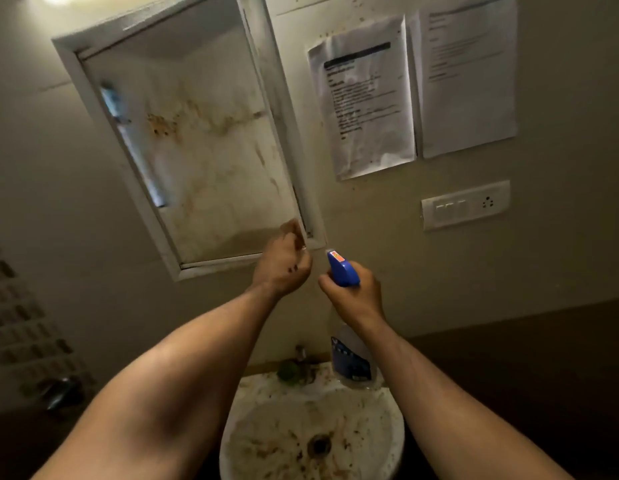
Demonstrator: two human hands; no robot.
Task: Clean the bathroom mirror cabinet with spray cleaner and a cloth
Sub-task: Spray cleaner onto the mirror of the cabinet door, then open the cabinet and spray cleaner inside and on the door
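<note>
Blue-capped spray bottle (pixel 343 271) gripped at neck by right hand (pixel 356 299); light, rigid, probably slick. Left hand (pixel 283 265) curled at mirror cabinet (pixel 204 161) corner, grasp unclear.

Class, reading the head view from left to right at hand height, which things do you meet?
mirror cabinet → left hand → spray bottle, held by the right hand → switch panel

Beige wall (pixel 560 254) with two papers (pixel 366 98), a switch plate (pixel 465 205), stained sink (pixel 399 431) below.
</note>
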